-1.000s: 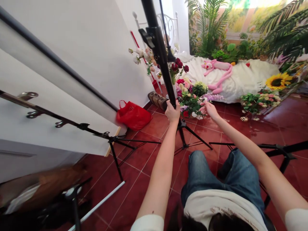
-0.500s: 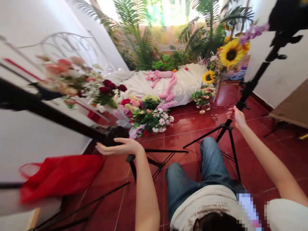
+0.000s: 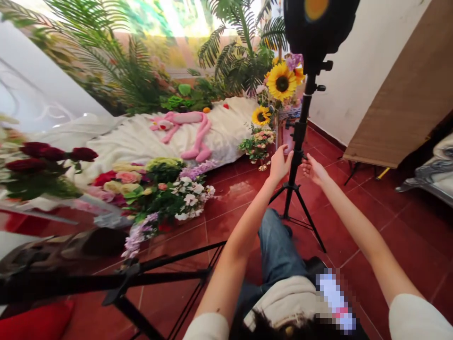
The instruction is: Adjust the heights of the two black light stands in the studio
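Observation:
A black light stand (image 3: 300,131) stands upright on a tripod base in front of me, with a dark lamp head (image 3: 318,23) on top. Just left of its pole is my left hand (image 3: 281,164), fingers apart; whether they touch the pole is hard to tell. On the other side, my right hand (image 3: 315,171) is half curled with its fingers apart, close to a small knob on the pole. Neither hand appears closed round anything. A second black tripod stand (image 3: 166,276) leans low across the left foreground, apart from both hands.
Flower bunches (image 3: 191,198) stand on the red tiled floor (image 3: 226,222). Behind them a pink plush toy (image 3: 189,118) lies on white draped cloth (image 3: 130,137). Sunflowers (image 3: 282,83) and palm fronds (image 3: 244,28) rise behind. A brown board (image 3: 392,94) leans at right; red fabric (image 3: 35,321) lies lower left.
My view has turned right. My left hand has left the leaning stand at left and moved over to the upright stand. My right hand has come off the pole to its right side.

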